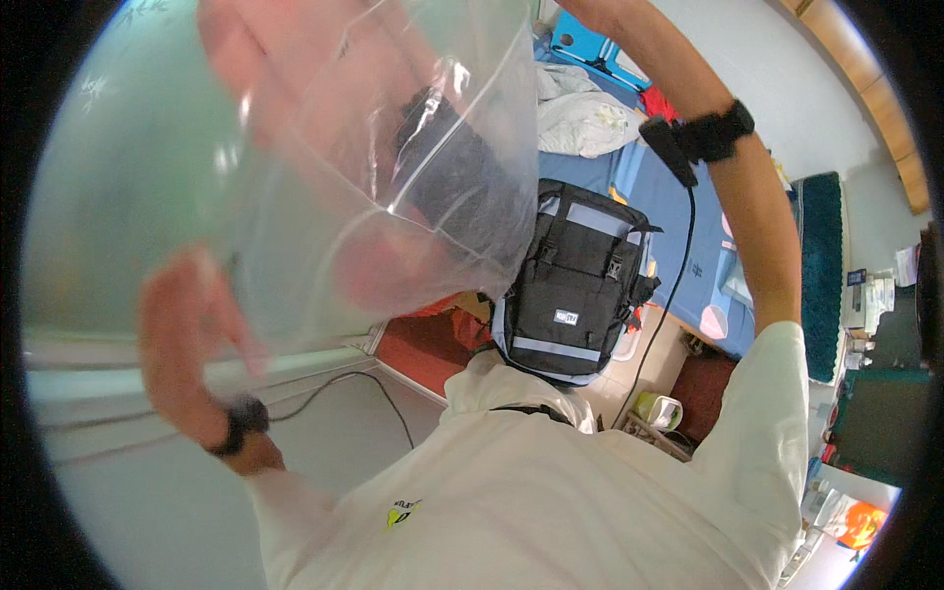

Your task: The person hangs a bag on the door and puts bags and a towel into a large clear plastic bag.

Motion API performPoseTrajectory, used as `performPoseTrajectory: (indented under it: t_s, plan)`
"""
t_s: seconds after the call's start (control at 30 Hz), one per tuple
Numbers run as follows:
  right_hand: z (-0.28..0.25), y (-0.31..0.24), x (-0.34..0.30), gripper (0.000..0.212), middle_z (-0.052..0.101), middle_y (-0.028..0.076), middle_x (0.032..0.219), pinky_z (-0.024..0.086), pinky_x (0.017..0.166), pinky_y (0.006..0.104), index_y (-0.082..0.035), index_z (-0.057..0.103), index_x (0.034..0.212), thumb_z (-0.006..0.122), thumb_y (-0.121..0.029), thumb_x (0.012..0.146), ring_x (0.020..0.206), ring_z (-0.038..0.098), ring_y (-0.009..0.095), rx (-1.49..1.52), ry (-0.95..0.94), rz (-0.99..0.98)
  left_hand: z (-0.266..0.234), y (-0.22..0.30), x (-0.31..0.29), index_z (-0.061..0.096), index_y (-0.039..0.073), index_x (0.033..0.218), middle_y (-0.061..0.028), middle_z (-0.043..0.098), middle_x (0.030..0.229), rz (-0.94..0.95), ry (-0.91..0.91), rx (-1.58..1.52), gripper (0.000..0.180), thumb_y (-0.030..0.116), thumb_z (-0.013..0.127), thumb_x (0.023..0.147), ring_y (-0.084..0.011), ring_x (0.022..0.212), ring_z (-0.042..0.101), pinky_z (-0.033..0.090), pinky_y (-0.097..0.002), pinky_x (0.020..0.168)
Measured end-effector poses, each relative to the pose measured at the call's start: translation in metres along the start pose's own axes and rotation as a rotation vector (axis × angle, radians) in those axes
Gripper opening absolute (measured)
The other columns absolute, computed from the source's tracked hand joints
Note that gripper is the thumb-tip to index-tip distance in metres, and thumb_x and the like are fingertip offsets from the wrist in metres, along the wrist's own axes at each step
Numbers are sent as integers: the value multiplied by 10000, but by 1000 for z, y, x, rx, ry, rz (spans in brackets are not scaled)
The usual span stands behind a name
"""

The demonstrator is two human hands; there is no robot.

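Note:
A large clear plastic bag [472, 221] fills the upper left, creased and shiny. Through it show blurred pinkish shapes and a dark grey patch that I cannot make out. My left hand [192, 315] is at the bag's lower left side, smeared by motion. Its fingers look apart and curved, and I see nothing held in them; whether it touches the plastic I cannot tell. My right arm reaches up past the top edge, so my right hand is out of view. A black backpack [570, 295] with grey bands and buckles stands upright in front of me, below and right of the bag.
Behind the backpack is a bed [629, 192] with a blue sheet and a crumpled white cover [585, 123]. A black cable [678, 285] hangs from my right wrist strap; another cable [388, 393] trails at the left. A white basket [657, 413] is low on the right.

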State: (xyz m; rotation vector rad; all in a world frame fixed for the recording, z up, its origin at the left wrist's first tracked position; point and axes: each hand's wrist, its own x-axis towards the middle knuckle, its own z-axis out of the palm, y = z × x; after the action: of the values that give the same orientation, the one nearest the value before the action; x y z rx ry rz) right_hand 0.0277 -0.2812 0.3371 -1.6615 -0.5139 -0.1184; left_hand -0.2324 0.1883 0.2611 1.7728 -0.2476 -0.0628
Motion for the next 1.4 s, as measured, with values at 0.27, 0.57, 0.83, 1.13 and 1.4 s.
performPoseTrajectory:
  t_s: [0.27, 0.57, 0.83, 1.13, 1.4]
  plan:
    - [69, -66, 64, 366, 532, -28, 700, 448, 674, 271, -125, 598, 765, 561, -374, 1031, 659, 494, 112, 144, -470, -111, 59, 80, 14, 505, -22, 1376, -220, 599, 1316, 204, -1081, 104, 602, 257, 746, 900, -340, 1264, 570, 446, -438, 1047]
    - [99, -50, 15, 347, 428, -67, 623, 371, 543, 301, -129, 581, 665, 644, -272, 975, 568, 401, 88, -416, -947, -134, 78, 42, 57, 555, 1, 1252, -99, 646, 1130, 211, 227, 281, 468, 310, 686, 926, -204, 1098, 621, 479, -354, 950]
    - [102, -24, -67, 266, 302, -44, 626, 298, 527, 283, -19, 497, 694, 641, -181, 848, 588, 330, 72, -511, -830, -155, 163, 44, 118, 470, 26, 1360, -180, 626, 1209, 327, -120, 669, 651, 316, 763, 857, -284, 1095, 645, 495, -379, 944]
    - [79, -32, -128, 139, 567, 132, 729, 458, 630, 385, 3, 580, 886, 665, -68, 802, 686, 581, 293, -533, -518, -297, 181, 27, 141, 582, -24, 1143, -211, 667, 1023, 455, -198, 668, 412, 284, 692, 893, -350, 896, 675, 524, -411, 752]
    - [57, -27, -179, 304, 627, 146, 999, 514, 805, 358, -9, 603, 1121, 722, -76, 849, 903, 628, 272, -693, -271, -379, 198, 50, 131, 627, -32, 980, -117, 660, 771, 333, -247, 594, 190, 156, 631, 950, -225, 685, 642, 505, -333, 667]
